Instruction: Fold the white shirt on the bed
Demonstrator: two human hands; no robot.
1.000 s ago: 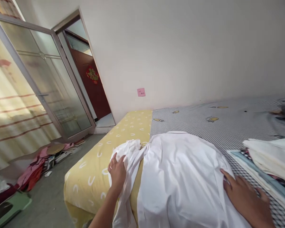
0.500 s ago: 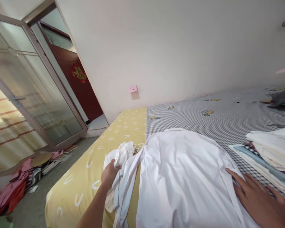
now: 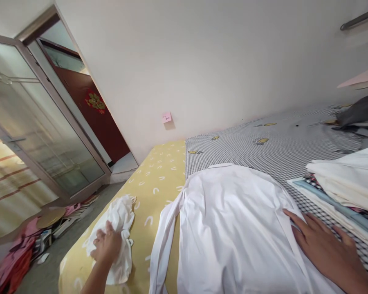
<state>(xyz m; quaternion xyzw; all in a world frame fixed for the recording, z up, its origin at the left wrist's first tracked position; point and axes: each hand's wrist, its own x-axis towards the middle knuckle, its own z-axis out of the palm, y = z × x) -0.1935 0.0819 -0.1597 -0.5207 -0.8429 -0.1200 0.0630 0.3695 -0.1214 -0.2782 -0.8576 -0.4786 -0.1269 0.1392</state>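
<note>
A white long-sleeved shirt (image 3: 230, 228) lies spread on the bed, its collar end away from me and one sleeve running down its left side. My right hand (image 3: 328, 249) rests on the shirt's right edge, open, with the fingers stretched out over the fabric. To the left, my left hand (image 3: 107, 245) is on a crumpled white cloth garment (image 3: 121, 216) with thin loops at its edge. The fingers of that hand are curled into the cloth. What kind of garment it is cannot be made out.
A stack of folded clothes (image 3: 346, 179) lies to the right on the checked sheet (image 3: 233, 149). The yellow sheet (image 3: 159, 183) covers the left part. Dark cloth (image 3: 360, 110) sits at the far right. Items lie on the floor by the glass door (image 3: 61, 122).
My left hand has moved left with the crumpled white garment, away from the shirt's sleeve, onto the yellow sheet near the bed's edge. My right hand stays on the shirt. The view has shifted slightly right.
</note>
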